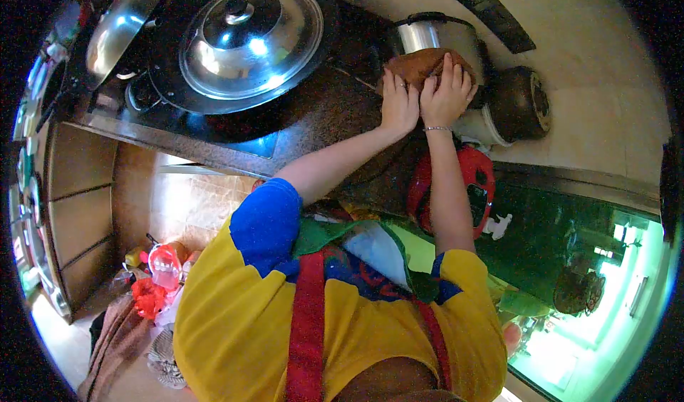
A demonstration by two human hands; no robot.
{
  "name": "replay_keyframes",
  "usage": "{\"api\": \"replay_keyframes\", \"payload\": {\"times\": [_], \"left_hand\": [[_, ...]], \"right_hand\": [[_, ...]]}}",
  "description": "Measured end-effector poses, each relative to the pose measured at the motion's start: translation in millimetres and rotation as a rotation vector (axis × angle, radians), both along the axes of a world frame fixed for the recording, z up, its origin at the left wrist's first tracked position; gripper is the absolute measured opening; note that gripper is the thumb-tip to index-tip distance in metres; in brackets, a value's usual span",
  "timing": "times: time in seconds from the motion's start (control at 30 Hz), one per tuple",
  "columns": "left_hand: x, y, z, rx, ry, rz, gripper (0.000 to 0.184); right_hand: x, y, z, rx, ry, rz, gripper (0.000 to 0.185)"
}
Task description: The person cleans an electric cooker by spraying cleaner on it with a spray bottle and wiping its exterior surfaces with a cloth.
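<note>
Both hands reach forward to a brown cloth (427, 60), which is bunched against the front of a silver and black pot-like appliance (456, 35) by the wall. My left hand (400, 101) holds the cloth's left part, with a ring on one finger. Close beside it, my right hand (447, 92) grips the right part, its fingers laid over the cloth, and a bracelet circles the wrist. The cloth hides part of the appliance, and the fingertips are partly blurred.
A large wok (249, 106) with a shiny domed lid (274, 53) sits on the stove at the left. A dark round pot (524, 106) lies right of the hands. Below it is a red appliance (467, 181). A power strip (493, 16) is on the wall.
</note>
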State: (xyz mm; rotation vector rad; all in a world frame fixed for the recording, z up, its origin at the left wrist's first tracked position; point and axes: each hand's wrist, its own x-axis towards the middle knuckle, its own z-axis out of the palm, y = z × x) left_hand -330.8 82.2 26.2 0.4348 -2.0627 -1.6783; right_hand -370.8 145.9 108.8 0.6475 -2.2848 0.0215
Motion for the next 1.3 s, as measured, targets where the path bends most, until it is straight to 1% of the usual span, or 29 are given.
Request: {"api": "replay_keyframes", "payload": {"times": [0.07,0.1,0.17,0.2,0.27,0.3,0.37,0.4,0.47,0.5,0.53,0.6,0.63,0.67,0.73,0.77,0.8,0.83,0.87,0.9,0.93,1.0,1.03,1.07,1.13,1.17,1.23,1.27,1.3], "left_hand": [[11,3,11,0.153,-0.086,-0.006,0.067],[4,-2,19,0.156,-0.085,-0.003,0.067],[-28,-18,30,0.358,-0.394,-0.03,0.07],[-44,-23,23,0.303,-0.344,0.035,0.07],[-63,-38,18,0.161,-0.109,0.081,0.064],[-60,-42,20,0.161,-0.104,0.079,0.064],[-53,-53,28,-0.092,0.233,-0.14,0.057],[-55,-56,30,-0.098,0.241,-0.145,0.057],[-56,-59,32,-0.121,0.357,-0.25,0.052],[-61,-64,30,-0.175,0.343,-0.167,0.049],[-79,-72,26,-0.099,0.189,-0.207,0.053],[-97,-66,8,0.006,-0.087,-0.039,0.061],[-87,-65,18,0.058,-0.114,-0.113,0.066],[-80,-63,25,0.049,-0.1,-0.122,0.066],[-79,-51,24,-0.123,-0.017,-0.07,0.066],[-73,-42,25,-0.228,0.098,-0.044,0.058],[-63,-36,32,-0.232,0.105,-0.059,0.058],[-51,-31,40,-0.293,0.288,-0.173,0.053],[-44,-29,50,-0.348,0.472,-0.285,0.048],[-40,-31,66,-0.349,0.458,-0.219,0.041],[-51,-48,69,-0.312,0.238,-0.489,0.043],[-68,-62,80,-0.384,0.295,-0.408,0.041],[-84,-67,75,-0.668,0.309,-0.237,0.046],[-101,-66,71,-0.607,0.151,-0.214,0.049],[-113,-61,67,-0.787,0.244,-0.099,0.05],[-113,-56,62,-0.8,0.251,-0.108,0.05],[-79,-44,72,-0.688,0.407,-0.361,0.051],[-59,-36,82,-0.535,0.418,-0.406,0.052],[-61,-36,81,-0.521,0.377,-0.395,0.054]], "right_hand": [[3,1,-1,0.027,-0.006,0.005,0.056],[3,0,-1,0.029,-0.005,0.008,0.056],[3,0,-1,0.007,-0.024,0.007,0.054],[3,-1,-2,0.009,-0.023,0.003,0.054],[-3,-8,-2,0.001,-0.023,-0.012,0.054],[-3,-12,2,-0.017,-0.061,0.007,0.054],[-8,-11,1,0.0,-0.057,0.014,0.053],[-10,-10,-2,0.014,-0.06,0.018,0.052],[-15,-5,-6,0.035,-0.024,0.024,0.05],[-14,-7,-5,0.017,-0.029,0.025,0.05],[-13,-12,-2,-0.005,-0.032,0.027,0.05],[-8,-15,5,-0.01,-0.005,0.01,0.051],[-8,-15,10,-0.042,-0.051,-0.02,0.05],[-9,-14,14,-0.075,-0.099,-0.051,0.049],[-19,-7,18,-0.138,-0.099,-0.077,0.05],[-23,-3,20,-0.16,-0.092,-0.128,0.049],[-28,2,20,-0.181,-0.088,-0.179,0.049],[-36,10,14,-0.185,-0.086,-0.195,0.049],[-46,17,9,-0.246,-0.122,-0.082,0.048],[-51,24,5,-0.31,-0.155,0.034,0.047],[-43,26,14,-0.316,-0.151,0.023,0.047],[-25,28,34,-0.138,-0.146,-0.078,0.046],[-17,30,38,-0.19,-0.134,-0.142,0.046],[-19,29,34,-0.2,-0.125,-0.149,0.046],[-26,31,22,-0.348,-0.116,-0.187,0.044],[-35,34,21,-0.363,-0.113,-0.195,0.044],[-59,37,25,-0.333,-0.225,-0.044,0.042],[-70,35,32,-0.358,-0.22,-0.055,0.042],[-79,33,44,-0.399,-0.359,0.049,0.043]]}}
